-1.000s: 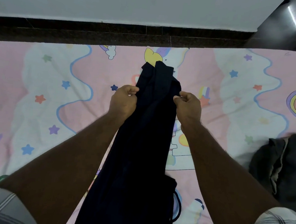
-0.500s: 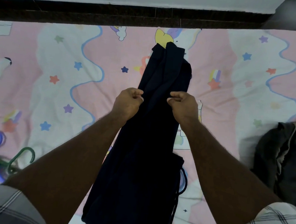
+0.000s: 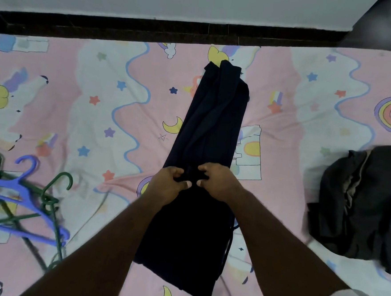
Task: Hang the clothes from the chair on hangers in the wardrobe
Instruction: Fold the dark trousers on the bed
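Both hands meet at the middle of the frame, knuckles almost touching. The left hand [image 3: 168, 184] and right hand [image 3: 215, 184] each pinch a bunch of cloth at the midline of the dark navy trousers [image 3: 211, 125], fingers curled and thumbs tucked underneath.

The trousers lie folded lengthwise on the bedsheet [image 3: 95, 108]. Their long axis runs from 12 o'clock, where the far end nearly reaches the mattress edge, down to 6 o'clock between the forearms. The grip sits roughly halfway along, so a fold over a hanger bar looks like the step in hand.

The hangers [image 3: 22, 196], one blue and several green, lie tangled at 8 o'clock, well apart from the trousers and nearer the left hand. At 3 o'clock a heap of dark grey clothes [image 3: 361, 205] waits.
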{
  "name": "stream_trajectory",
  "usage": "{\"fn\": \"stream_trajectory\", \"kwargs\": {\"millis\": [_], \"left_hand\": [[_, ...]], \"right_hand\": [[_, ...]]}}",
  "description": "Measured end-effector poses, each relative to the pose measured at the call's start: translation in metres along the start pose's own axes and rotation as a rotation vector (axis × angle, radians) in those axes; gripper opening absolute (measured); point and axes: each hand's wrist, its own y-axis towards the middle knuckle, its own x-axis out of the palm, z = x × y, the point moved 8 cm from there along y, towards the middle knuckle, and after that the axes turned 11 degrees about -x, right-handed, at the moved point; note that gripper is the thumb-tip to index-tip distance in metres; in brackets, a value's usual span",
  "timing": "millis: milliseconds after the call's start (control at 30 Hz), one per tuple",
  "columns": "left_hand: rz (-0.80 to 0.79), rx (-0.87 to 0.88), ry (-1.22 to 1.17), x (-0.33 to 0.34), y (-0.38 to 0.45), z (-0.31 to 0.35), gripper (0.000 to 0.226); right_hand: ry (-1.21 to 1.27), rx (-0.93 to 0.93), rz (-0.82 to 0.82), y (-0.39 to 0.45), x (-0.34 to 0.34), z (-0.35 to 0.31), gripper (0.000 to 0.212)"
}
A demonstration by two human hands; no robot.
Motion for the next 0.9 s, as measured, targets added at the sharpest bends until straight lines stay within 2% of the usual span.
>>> {"fn": "stream_trajectory", "kwargs": {"millis": [67,167,233,367,467,600,733,800,900], "left_hand": [[0.003,0.003,-0.055,-0.002,-0.007,-0.002,0.06],[0.009,-0.062,-0.165,-0.009,-0.012,-0.012,0.038],[0.025,-0.055,-0.123,-0.011,-0.011,-0.011,0.031],[0.014,-0.008,0.067,-0.001,-0.01,0.005,0.044],[0.032,-0.004,0.095,0.003,-0.007,0.009,0.045],[-0.033,0.044,0.12,0.012,-0.015,0.006,0.037],[-0.09,0.115,0.039,0.022,-0.038,0.01,0.012],[-0.059,0.149,-0.022,0.016,-0.053,0.017,0.006],[0.047,0.178,-0.159,-0.018,-0.078,0.035,0.016]], "right_hand": [[0.019,-0.022,0.041,-0.008,-0.003,-0.006,0.046],[0.008,-0.047,0.112,-0.021,-0.009,-0.011,0.03],[-0.046,-0.061,0.163,-0.03,-0.01,-0.013,0.025],[-0.13,-0.115,0.243,-0.043,-0.012,-0.018,0.025],[-0.024,-0.085,0.269,-0.052,-0.007,-0.015,0.026],[0.097,0.001,0.325,-0.064,-0.001,-0.013,0.027],[0.237,0.063,0.421,-0.081,0.005,-0.015,0.041],[0.305,0.081,0.481,-0.095,-0.001,-0.019,0.031],[0.406,0.077,0.571,-0.12,-0.03,-0.037,0.024]]}}
